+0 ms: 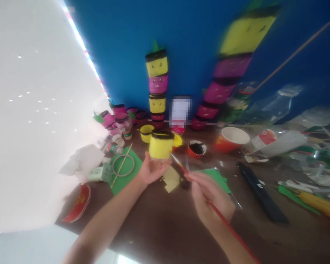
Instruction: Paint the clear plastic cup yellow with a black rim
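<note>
On the fingers and palm of my left hand (156, 171) rests a yellow painted cup (161, 146) with a black band round its rim. The hand is closed about its lower part. My right hand (211, 196) pinches a thin red-handled paintbrush (184, 169), its bristle end pointing up and left towards the cup. From this angle I cannot tell whether the tip touches the cup. Just beyond the brush stands a small red cup of black paint (197, 149). Yellow containers (146, 133) are behind the held cup.
Stacked yellow and pink faced cups (157, 84) stand against the blue wall. Green paper (126, 170) with a ring and stick lies left. A paper cup (232, 139), plastic bottles, a long black object (261, 192) and a yellow-handled tool (319, 204) occupy the right.
</note>
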### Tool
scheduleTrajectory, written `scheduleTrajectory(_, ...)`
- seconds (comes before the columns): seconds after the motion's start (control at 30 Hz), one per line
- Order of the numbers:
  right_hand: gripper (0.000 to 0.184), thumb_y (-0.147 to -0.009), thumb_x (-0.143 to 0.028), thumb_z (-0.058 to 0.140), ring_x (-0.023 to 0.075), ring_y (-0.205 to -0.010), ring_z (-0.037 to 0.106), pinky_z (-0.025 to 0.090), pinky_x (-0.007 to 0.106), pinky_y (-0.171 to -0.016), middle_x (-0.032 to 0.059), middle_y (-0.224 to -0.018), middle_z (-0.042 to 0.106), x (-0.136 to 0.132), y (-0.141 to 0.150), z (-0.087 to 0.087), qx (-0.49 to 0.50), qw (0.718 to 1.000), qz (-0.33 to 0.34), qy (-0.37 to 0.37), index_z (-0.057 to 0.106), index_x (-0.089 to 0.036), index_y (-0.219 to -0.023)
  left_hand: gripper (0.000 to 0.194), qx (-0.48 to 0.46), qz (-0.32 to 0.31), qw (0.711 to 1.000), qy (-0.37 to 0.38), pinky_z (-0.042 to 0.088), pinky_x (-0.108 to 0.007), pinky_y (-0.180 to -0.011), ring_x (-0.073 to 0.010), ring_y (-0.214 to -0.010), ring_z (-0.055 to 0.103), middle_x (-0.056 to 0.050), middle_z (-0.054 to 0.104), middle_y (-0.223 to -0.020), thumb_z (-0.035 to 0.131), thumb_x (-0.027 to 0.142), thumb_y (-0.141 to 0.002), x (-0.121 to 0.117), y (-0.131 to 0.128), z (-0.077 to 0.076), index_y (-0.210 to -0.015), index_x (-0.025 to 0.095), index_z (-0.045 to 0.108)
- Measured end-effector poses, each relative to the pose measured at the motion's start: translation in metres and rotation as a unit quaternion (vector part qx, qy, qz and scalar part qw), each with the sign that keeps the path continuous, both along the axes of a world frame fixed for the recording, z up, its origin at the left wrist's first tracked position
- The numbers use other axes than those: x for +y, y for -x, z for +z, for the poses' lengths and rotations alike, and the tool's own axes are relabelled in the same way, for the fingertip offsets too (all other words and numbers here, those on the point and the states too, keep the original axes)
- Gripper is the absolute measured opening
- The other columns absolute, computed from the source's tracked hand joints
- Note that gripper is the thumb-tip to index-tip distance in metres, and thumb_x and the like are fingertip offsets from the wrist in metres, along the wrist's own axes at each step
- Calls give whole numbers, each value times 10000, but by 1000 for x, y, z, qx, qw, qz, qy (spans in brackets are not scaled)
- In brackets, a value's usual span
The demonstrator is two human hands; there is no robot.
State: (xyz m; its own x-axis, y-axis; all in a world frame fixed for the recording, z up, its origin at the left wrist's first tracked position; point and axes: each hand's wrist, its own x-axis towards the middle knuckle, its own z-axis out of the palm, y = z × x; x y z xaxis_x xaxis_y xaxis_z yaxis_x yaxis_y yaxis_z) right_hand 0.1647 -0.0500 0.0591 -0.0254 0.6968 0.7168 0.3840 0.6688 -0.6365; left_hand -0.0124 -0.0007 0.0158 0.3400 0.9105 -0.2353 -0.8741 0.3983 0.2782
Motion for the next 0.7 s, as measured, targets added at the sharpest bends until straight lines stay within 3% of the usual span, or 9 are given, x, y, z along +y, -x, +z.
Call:
scheduleTrajectory(0.37,156,-792,-108,517,167,-781,643,542,292,-708,43,-790,663,-5,-7,3,28,999,24,2,639,-193,-839,719,-6,19,999,25,517,-265,-748,-181,-815,648,-155,642,-869,315,599,-834,-1,-1,10,-1242,17,419)
scheduleTrajectory(0.53,163,-827,-181,510,164,-751,642,541,302,-687,57,-853,663,2,-9,-4,76,995,-26,65,627,-199,-940,774,-27,55,997,48,517,-240,-708,-165,-789,640,-137,633,-852,300,658,-800,0,-2,17,-1248,40,426)
scheduleTrajectory(0.7,156,-843,-278,511,159,-716,644,532,305,-716,38,-787,675,25,-9,-9,31,986,-88,141,647,-203,-850,800,-46,64,996,53,513,-228,-691,-160,-790,637,-131,633,-838,304,676,-785,3,0,16,-1261,43,420)
